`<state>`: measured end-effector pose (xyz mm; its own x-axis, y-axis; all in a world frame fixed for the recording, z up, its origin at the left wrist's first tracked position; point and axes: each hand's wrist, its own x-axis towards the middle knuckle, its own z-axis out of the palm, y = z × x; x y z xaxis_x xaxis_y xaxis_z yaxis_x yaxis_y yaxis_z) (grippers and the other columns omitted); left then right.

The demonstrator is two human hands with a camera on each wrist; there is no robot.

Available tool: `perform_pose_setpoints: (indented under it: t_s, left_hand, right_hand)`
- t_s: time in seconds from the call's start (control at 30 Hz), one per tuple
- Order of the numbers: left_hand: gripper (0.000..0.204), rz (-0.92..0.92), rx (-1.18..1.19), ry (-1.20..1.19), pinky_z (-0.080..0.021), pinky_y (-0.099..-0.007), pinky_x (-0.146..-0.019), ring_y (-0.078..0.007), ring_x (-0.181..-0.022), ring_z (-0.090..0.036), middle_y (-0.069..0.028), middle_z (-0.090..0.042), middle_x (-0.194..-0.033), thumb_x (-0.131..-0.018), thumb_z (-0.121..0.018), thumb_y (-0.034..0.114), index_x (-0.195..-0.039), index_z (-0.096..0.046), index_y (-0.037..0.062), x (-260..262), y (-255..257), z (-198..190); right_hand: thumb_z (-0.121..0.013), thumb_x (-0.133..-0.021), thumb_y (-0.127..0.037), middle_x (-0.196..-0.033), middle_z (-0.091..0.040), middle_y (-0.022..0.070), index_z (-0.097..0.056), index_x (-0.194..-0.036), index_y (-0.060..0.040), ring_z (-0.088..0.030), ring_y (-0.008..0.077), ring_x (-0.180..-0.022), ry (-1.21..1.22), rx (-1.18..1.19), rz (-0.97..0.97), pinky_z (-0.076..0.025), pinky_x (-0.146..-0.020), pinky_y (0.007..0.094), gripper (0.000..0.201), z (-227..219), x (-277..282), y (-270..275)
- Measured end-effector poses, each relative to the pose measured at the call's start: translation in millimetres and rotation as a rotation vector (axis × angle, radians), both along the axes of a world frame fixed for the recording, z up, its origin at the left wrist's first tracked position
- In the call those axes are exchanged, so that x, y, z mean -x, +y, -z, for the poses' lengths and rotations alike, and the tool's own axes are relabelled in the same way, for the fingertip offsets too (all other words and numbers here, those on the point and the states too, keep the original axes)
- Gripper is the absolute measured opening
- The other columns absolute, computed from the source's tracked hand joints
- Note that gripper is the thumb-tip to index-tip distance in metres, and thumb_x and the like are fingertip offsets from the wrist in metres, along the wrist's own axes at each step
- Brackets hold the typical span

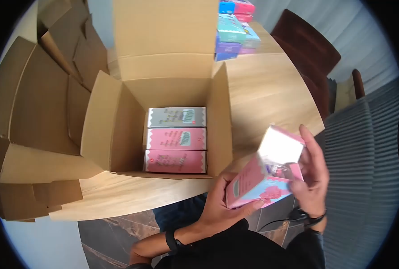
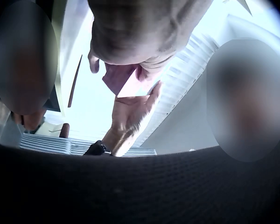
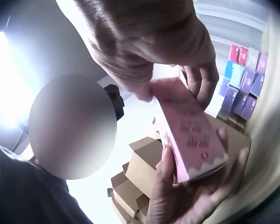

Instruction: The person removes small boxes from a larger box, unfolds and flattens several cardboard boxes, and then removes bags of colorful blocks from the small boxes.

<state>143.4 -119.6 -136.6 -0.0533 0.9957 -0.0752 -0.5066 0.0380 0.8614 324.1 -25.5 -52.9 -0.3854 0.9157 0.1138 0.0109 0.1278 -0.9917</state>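
A small pink and light-blue carton (image 1: 258, 184) is held tilted above the table's front edge, its top open. Its white-lined lid flap (image 1: 281, 147) stands up, and something in clear plastic (image 1: 278, 170) shows inside. My left hand (image 1: 224, 208) grips the carton's lower end, thumb along the light-blue side. At the open end, my right hand (image 1: 314, 179) holds the carton with the thumb at its rim and the fingers behind the flap. The right wrist view shows the carton's pink printed face (image 3: 191, 126) between both hands.
On the wooden table (image 1: 271, 89) stands an open cardboard box (image 1: 103, 121) with a grey carton (image 1: 177, 117) and two pink cartons (image 1: 176, 161) inside. More cardboard boxes (image 1: 42, 89) crowd the left. Colourful stacked cartons (image 1: 231, 29) stand at the back; a brown chair (image 1: 305, 42) is to the right.
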Motion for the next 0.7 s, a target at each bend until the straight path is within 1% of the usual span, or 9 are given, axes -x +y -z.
perform_pose_setpoints:
  t_s: [0.07, 0.13, 0.2, 0.27, 0.33, 0.43, 0.6, 0.63, 0.7]
  left_hand:
    - [0.069, 0.229, 0.115, 0.197, -0.052, -0.0331, -0.101, -0.0159, -0.117, -0.063, -0.0128, -0.062, -0.127, -0.09, -0.085, 0.018, -0.14, -0.044, -0.0054, 10, -5, -7]
    - [0.076, 0.008, -0.262, 0.215, -0.054, -0.038, -0.097, -0.0213, -0.113, -0.065, -0.0172, -0.058, -0.13, -0.091, -0.081, 0.012, -0.148, -0.033, -0.002, 10, -4, 2]
    - [0.082, -0.061, -0.392, 0.358, -0.055, -0.0398, -0.096, -0.0251, -0.112, -0.067, -0.0195, -0.055, -0.133, -0.092, -0.079, 0.007, -0.155, -0.025, 0.0001, 24, -4, -10]
    - [0.074, -0.084, -0.412, 0.29, -0.044, -0.041, -0.109, -0.029, -0.127, -0.057, -0.0208, -0.047, -0.147, -0.096, -0.07, 0.006, -0.155, -0.027, -0.0023, 24, -8, -22]
    - [0.07, 0.004, -0.37, 0.629, -0.053, -0.0393, -0.091, -0.0305, -0.108, -0.066, -0.023, -0.055, -0.136, -0.09, -0.079, 0.004, -0.15, -0.042, 0.0021, 32, -11, -23]
    - [0.065, -0.109, -0.464, 0.74, -0.05, -0.0426, -0.094, -0.0389, -0.112, -0.06, -0.0246, -0.057, -0.133, -0.088, -0.082, 0.008, -0.144, -0.049, 0.0018, 38, -14, -27]
    - [0.056, -0.217, -0.273, 0.508, -0.05, -0.0439, -0.096, -0.0398, -0.114, -0.059, -0.027, -0.056, -0.132, -0.092, -0.077, 0.009, -0.142, -0.053, 0.0003, 31, -41, -13]
    - [0.051, -0.104, -0.271, 0.719, -0.052, -0.0407, -0.091, -0.0375, -0.111, -0.061, -0.0264, -0.056, -0.129, -0.096, -0.071, 0.007, -0.142, -0.053, -0.0001, 47, -37, -36]
    - [0.046, -0.149, -0.303, 0.72, -0.052, -0.0376, -0.086, -0.0327, -0.104, -0.062, -0.0245, -0.057, -0.127, -0.097, -0.069, 0.005, -0.14, -0.054, 0.0005, 47, -37, -40]
  right_hand:
    - [-0.068, -0.099, -0.006, -0.143, -0.056, 0.0243, -0.03, -0.157, 0.0092, -0.063, 0.0227, -0.123, -0.035, -0.278, -0.023, -0.053, -0.1, 0.0328, 0.071, 22, -1, -8]
    - [-0.07, -0.098, -0.007, -0.132, -0.064, 0.0217, -0.038, -0.15, 0.0091, -0.067, 0.0207, -0.114, 0.003, -0.257, 0.055, -0.054, -0.097, 0.0328, 0.063, 21, 2, -17]
    - [-0.071, -0.097, -0.006, -0.125, -0.068, 0.0235, -0.041, -0.146, 0.0083, -0.069, 0.0226, -0.11, 0.032, -0.281, -0.088, -0.054, -0.096, 0.0337, 0.059, 25, 5, -18]
    - [-0.072, -0.094, -0.004, -0.116, -0.073, 0.0253, -0.053, -0.134, 0.009, -0.072, 0.0265, -0.109, -0.017, -0.354, -0.068, -0.056, -0.094, 0.0369, 0.045, 28, 12, -20]
    - [-0.071, -0.09, 0.0, -0.114, -0.074, 0.0244, -0.06, -0.126, 0.0091, -0.073, 0.0284, -0.108, -0.037, -0.436, -0.074, -0.057, -0.094, 0.0381, 0.038, 30, 15, -15]
    - [-0.064, -0.09, -0.003, -0.114, -0.075, 0.0236, -0.073, -0.112, 0.0061, -0.075, 0.029, -0.099, -0.048, -0.306, -0.144, -0.058, -0.088, 0.0354, 0.025, 27, 23, -13]
    - [-0.061, -0.1, -0.012, -0.111, -0.075, 0.0238, -0.074, -0.115, 0.0059, -0.076, 0.0299, -0.097, -0.063, -0.268, -0.226, -0.059, -0.085, 0.0357, 0.026, 26, 37, -13]
    - [-0.061, -0.102, -0.015, -0.113, -0.075, 0.0245, -0.073, -0.117, 0.006, -0.076, 0.0308, -0.099, -0.047, -0.254, -0.305, -0.059, -0.086, 0.0359, 0.029, 28, 36, -12]
    - [-0.06, -0.104, -0.018, -0.12, -0.072, 0.0264, -0.072, -0.123, 0.0058, -0.075, 0.0334, -0.106, -0.006, -0.198, -0.433, -0.059, -0.089, 0.0376, 0.032, 35, 33, -9]
